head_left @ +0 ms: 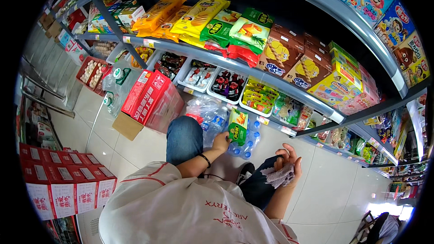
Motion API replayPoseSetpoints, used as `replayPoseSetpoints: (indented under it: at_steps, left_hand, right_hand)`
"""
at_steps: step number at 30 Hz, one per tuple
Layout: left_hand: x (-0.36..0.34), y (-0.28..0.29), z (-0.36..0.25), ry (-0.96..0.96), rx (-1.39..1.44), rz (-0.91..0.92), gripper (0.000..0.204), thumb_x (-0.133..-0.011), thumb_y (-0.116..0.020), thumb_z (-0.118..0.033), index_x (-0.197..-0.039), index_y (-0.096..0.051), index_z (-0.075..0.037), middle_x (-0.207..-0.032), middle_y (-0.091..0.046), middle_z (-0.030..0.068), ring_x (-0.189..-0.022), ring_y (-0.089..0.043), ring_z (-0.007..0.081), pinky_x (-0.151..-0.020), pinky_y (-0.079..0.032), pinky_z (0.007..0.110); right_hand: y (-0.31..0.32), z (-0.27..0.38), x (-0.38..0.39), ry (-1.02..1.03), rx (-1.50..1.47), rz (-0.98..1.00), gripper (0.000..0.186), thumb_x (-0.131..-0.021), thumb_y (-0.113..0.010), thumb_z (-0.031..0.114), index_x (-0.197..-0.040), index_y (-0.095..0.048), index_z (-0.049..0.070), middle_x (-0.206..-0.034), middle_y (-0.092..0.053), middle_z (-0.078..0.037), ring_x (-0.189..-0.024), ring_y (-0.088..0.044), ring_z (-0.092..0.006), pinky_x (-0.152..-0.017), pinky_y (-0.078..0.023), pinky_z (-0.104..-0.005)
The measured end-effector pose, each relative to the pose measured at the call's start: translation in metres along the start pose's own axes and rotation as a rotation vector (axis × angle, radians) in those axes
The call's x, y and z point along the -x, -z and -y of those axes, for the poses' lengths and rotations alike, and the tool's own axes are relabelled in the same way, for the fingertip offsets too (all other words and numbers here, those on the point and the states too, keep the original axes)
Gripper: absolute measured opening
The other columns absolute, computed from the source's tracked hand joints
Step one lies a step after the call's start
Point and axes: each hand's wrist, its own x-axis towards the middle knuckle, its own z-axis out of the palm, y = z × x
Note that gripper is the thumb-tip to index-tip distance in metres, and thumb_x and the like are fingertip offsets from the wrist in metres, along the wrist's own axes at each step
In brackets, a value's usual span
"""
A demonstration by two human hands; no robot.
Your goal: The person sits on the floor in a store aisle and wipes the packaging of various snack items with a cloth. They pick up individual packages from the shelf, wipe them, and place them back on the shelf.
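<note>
I am crouching in front of a store shelf. My left hand (pixel 221 143) is closed on the lower left edge of a green and white snack package (pixel 238 128). That package is over a shrink-wrapped pack of water bottles (pixel 252 141) with blue caps on the floor. My right hand (pixel 290 166), raised above my right knee, has a crumpled greyish rag (pixel 277 175) in its grip. Similar green packages (pixel 252 29) lie on the shelf above, beside yellow (pixel 199 16) and orange packages (pixel 159 14).
A red carton (pixel 153 99) with an opened flap stands left of my knee, near large clear bottles (pixel 122 83). White bins (pixel 226 91) of small snacks line the bottom shelf. Red and white boxes (pixel 68 180) are stacked at left. The grey shelf edge (pixel 181 47) juts out above the bins.
</note>
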Motion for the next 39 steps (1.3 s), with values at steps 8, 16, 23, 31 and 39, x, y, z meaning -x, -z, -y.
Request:
replayPoseSetpoints:
  at_steps: [8,16,23,31,39]
  left_hand:
    - [0.042,0.182,-0.051,-0.137,1.15,0.282,0.008,-0.096,-0.053,0.003,-0.093,-0.05,-0.003,-0.09,-0.05,0.0019,-0.087,-0.059,0.0118,-0.093,-0.058,0.041]
    - [0.064,0.375,-0.08,-0.481,1.232,-0.189,0.007,-0.099,-0.057,-0.011,-0.102,-0.052,-0.008,-0.11,-0.063,0.0057,-0.104,-0.064,0.0174,-0.093,-0.054,0.035]
    - [-0.024,0.405,-0.152,-0.744,1.227,-0.264,0.006,-0.1,-0.054,-0.009,-0.101,-0.052,-0.004,-0.108,-0.065,0.0119,-0.105,-0.066,0.0253,-0.102,-0.05,0.039]
    - [-0.128,0.388,-0.169,-0.662,1.179,-0.146,0.006,-0.1,-0.052,-0.008,-0.098,-0.049,-0.003,-0.105,-0.063,0.0134,-0.106,-0.066,0.0283,-0.099,-0.053,0.033]
    - [-0.134,0.378,-0.159,-0.561,1.087,-0.107,0.008,-0.101,-0.053,-0.01,-0.099,-0.05,-0.002,-0.099,-0.059,0.0073,-0.106,-0.067,0.0276,-0.094,-0.054,0.031]
  right_hand:
    - [-0.002,0.0,0.003,0.001,0.017,0.026,0.072,-0.097,-0.047,0.056,-0.137,-0.042,-0.004,-0.108,-0.062,-0.015,-0.052,-0.036,-0.0086,-0.047,-0.03,-0.0238]
    - [-0.007,-0.003,0.001,0.001,0.037,0.018,0.07,-0.098,-0.044,0.056,-0.136,-0.045,-0.004,-0.105,-0.063,-0.015,-0.052,-0.036,-0.0088,-0.047,-0.031,-0.0237]
    - [-0.014,-0.003,-0.002,-0.018,0.062,0.027,0.069,-0.099,-0.043,0.055,-0.136,-0.046,-0.002,-0.106,-0.063,-0.015,-0.054,-0.035,-0.0094,-0.049,-0.032,-0.0245]
    - [-0.012,0.0,0.0,-0.008,0.044,0.01,0.069,-0.099,-0.044,0.054,-0.135,-0.045,-0.004,-0.107,-0.064,-0.017,-0.053,-0.036,-0.0098,-0.049,-0.031,-0.025]
    - [-0.004,-0.003,-0.007,-0.047,0.036,0.013,0.071,-0.096,-0.047,0.056,-0.135,-0.046,-0.003,-0.108,-0.064,-0.018,-0.053,-0.037,-0.01,-0.05,-0.032,-0.0246]
